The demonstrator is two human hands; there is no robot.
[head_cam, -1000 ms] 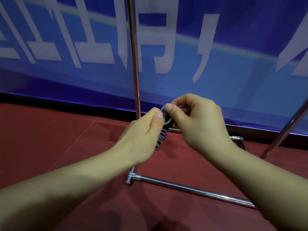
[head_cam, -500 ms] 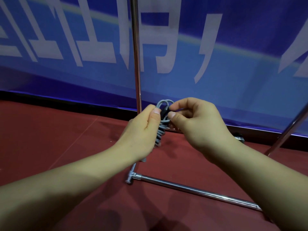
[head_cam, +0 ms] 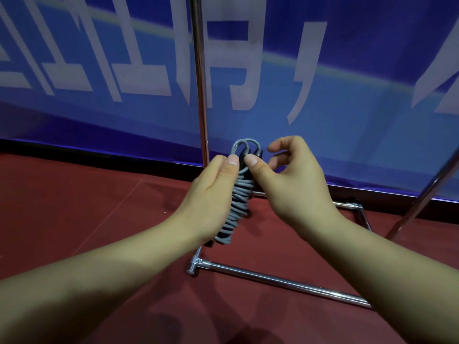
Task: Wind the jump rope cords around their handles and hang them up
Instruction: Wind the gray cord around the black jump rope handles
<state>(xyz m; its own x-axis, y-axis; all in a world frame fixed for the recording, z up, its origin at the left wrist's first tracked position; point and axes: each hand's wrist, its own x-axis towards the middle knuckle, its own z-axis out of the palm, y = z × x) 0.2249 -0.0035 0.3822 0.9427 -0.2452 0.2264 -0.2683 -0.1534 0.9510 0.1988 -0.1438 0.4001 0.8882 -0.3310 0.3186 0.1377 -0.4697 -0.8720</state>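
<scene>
Two bare hands at mid-scene in the head view, working one bundle. Left hand (head_cam: 211, 194) wrapped round the black handles (head_cam: 244, 157), thumb pressed flat on the near side up top, probably to pin the last turn and stop the winding from slackening. Grey cord (head_cam: 238, 207) coiled in tight turns down most of the handles' length, with small loops (head_cam: 244, 145) standing proud above the thumbs. Bundle held upright, slightly tilted, well above the red floor (head_cam: 74, 219) and just in front of the chrome upright (head_cam: 200, 83) of the rack. Right hand (head_cam: 293, 180) on the bundle's right side near the top, thumb tip against the handles beside the other thumb, remaining fingers loosely curled and spread apart behind; seemingly a light pinch on the top end, though whether any finger grips the cord from behind cannot be told. Winding judged complete or nearly so; tucking and hanging not yet done. Rack's base bar (head_cam: 285, 284) lying low on the floor to the near right, a slanted pole (head_cam: 422, 194) at far right. Blue banner (head_cam: 347, 120) with white lettering across the far background. No hook or top rail within frame, so hanging spot unknown.
</scene>
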